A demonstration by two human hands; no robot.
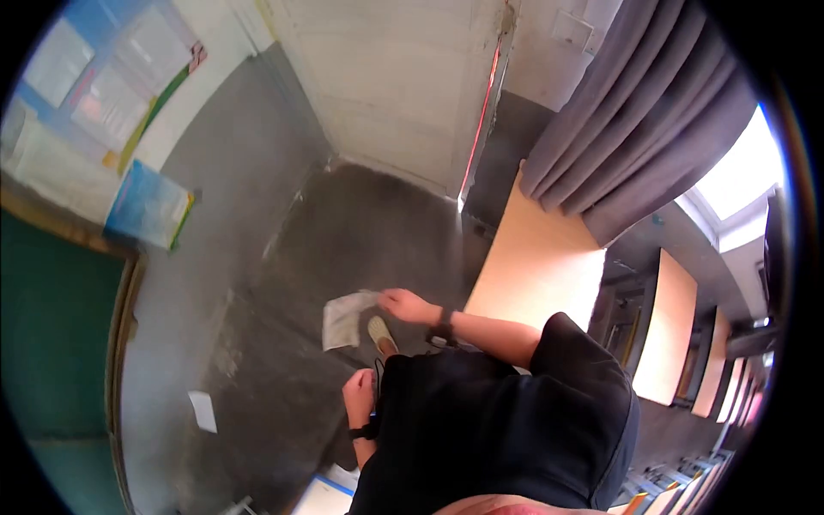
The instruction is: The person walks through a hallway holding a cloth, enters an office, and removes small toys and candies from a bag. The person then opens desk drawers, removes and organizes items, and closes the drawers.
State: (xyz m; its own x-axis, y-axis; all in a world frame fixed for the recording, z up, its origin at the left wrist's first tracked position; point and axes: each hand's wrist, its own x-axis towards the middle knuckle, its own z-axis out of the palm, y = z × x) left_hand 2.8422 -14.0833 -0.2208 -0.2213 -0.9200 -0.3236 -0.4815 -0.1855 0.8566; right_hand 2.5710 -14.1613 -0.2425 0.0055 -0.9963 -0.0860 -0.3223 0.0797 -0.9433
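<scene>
Your R hand (408,306) has its fingers clamped on one end of a whitish sheet (340,324); paper or cloth, can't tell. Sheet hangs over the dark floor (330,215), a bit blurred, near your light shoe (378,328). Your L hand (359,394) is down by the front of your black shirt (489,421), fingers curled; can't tell if they're clamped on anything. Thin black cord (378,369) just beside it. Dark bands on both wrists.

White piece (203,412) lies near the floor's edge along the grey wall (236,142), well apart from both hands. At the floor's far edge, a pale door (382,94), w/ a bright strip at its bottom corner. Nearest desk (536,257) is on your R, one long edge toward the R forearm; the grey curtain (639,112) hangs at its far end. More desks beyond, by the window. Green board (60,309) + posters (112,103) on the opp. side.
</scene>
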